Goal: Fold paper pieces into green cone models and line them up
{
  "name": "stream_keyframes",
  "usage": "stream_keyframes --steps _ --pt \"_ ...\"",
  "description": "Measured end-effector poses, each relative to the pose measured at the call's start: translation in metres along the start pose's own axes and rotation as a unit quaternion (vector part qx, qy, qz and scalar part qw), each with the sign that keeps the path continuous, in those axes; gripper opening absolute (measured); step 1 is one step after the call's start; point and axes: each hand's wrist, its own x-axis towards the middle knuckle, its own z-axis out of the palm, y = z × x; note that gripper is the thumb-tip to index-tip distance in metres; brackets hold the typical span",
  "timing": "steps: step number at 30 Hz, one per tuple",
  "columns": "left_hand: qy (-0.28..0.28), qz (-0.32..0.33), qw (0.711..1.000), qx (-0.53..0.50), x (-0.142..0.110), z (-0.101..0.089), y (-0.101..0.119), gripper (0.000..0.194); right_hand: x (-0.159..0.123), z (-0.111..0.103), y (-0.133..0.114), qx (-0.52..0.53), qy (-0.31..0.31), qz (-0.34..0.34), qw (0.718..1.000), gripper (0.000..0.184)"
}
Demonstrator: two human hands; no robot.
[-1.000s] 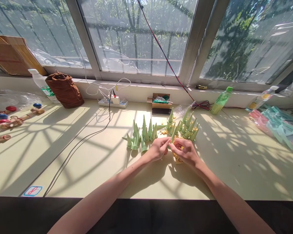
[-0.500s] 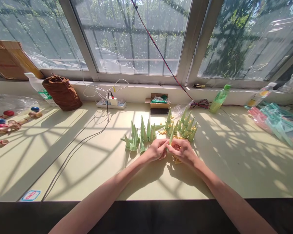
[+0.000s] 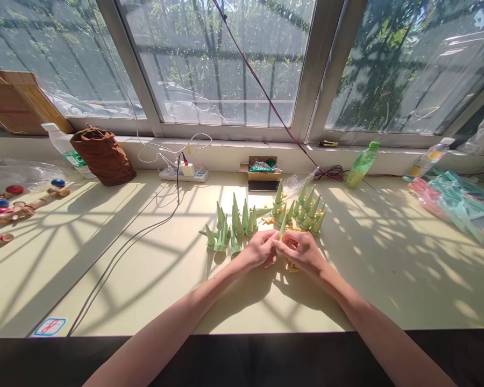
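My left hand (image 3: 261, 248) and my right hand (image 3: 300, 247) meet at the middle of the table, fingers closed around one small green cone (image 3: 282, 227) that points upward. Its lower end is hidden by my fingertips. Left of my hands stands a group of green cones (image 3: 236, 217), a few of them lying on their sides. Just beyond my right hand is a second group of green cones (image 3: 308, 209), standing among small yellow pieces (image 3: 268, 220). More yellow pieces (image 3: 293, 266) lie partly hidden under my right hand.
A small open carton (image 3: 263, 174) holds green and clear plastic at the back. Cables (image 3: 145, 228) run across the table from a power strip (image 3: 201, 175). A green bottle (image 3: 362, 165), a brown pouch (image 3: 102, 156), plastic bags (image 3: 460, 201) and wooden toys (image 3: 20, 209) line the sides.
My hands stay together on the green cone, with only slight finger movement. The view has shifted very slightly; the groups of cones stand as before.
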Motion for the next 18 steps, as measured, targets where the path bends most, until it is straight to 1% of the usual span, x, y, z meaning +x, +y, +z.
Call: stream_keyframes --steps 8,18 --pt "0.015 -0.027 0.998 -0.05 0.0001 0.0042 0.0045 0.048 -0.0015 -0.003 -0.0025 0.015 0.02 -0.014 1.0 0.04" --pt "0.022 -0.02 0.999 -0.038 -0.0004 0.0042 0.004 0.05 -0.0012 -0.0018 -0.0014 0.02 0.019 -0.021 0.999 0.038"
